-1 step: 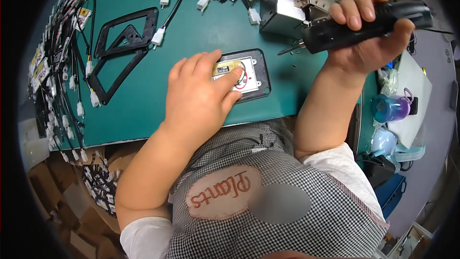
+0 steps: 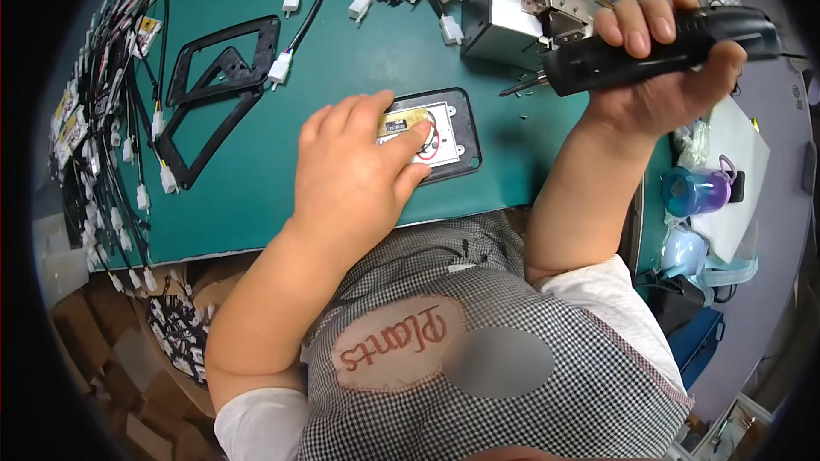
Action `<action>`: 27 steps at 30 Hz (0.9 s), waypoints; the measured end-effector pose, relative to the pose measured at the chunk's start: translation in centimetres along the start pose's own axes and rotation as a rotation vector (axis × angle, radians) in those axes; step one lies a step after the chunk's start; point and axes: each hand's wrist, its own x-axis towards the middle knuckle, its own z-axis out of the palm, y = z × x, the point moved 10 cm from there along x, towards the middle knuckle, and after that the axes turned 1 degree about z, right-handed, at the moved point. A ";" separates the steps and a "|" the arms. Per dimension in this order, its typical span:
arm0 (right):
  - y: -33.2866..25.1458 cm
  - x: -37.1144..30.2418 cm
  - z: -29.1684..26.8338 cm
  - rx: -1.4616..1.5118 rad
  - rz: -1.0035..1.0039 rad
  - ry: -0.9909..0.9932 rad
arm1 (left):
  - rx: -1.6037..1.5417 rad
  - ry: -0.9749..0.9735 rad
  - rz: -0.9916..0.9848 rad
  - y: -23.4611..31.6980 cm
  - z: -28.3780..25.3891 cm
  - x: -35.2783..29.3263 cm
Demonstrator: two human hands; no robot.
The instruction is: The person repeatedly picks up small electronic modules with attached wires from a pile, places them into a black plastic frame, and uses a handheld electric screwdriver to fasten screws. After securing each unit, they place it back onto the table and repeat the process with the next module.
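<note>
My left hand (image 2: 346,158) lies over a black rectangular plastic housing (image 2: 468,132) near the table's front edge. Its fingers reach across the far side while the thumb presses on a yellow-taped module (image 2: 400,125). Under that module sits a white plate (image 2: 446,147), with a looped red wire and a black wire showing; the left part is hidden by my hand. To the right, my right hand (image 2: 653,77) is wrapped round a black electric screwdriver (image 2: 598,64), held above the table. Its bit (image 2: 523,85) points left, apart from the housing.
A silver box-shaped machine (image 2: 504,21) stands behind the screwdriver bit, with small screws (image 2: 523,104) scattered before it. Black frames (image 2: 224,77) lie at left beside bundled cables with white connectors (image 2: 279,67). A blue-purple bottle (image 2: 696,192) is at far right.
My right hand and the screwdriver have shifted slightly right. My left hand stays on the housing, which has hardly moved.
</note>
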 end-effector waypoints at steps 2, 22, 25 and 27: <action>-2.4 -0.3 0.2 -0.170 -0.086 0.004 | -0.011 0.004 0.000 0.1 0.0 0.2; -4.6 -0.5 2.4 -0.635 -0.483 0.474 | 0.001 0.001 -0.024 -0.5 1.0 -0.1; -5.2 -0.5 3.4 -0.687 -0.498 0.495 | -0.005 0.007 -0.022 -0.5 0.8 -0.2; -5.7 -0.5 3.7 -0.722 -0.507 0.512 | -0.002 0.005 -0.022 -0.5 0.8 -0.3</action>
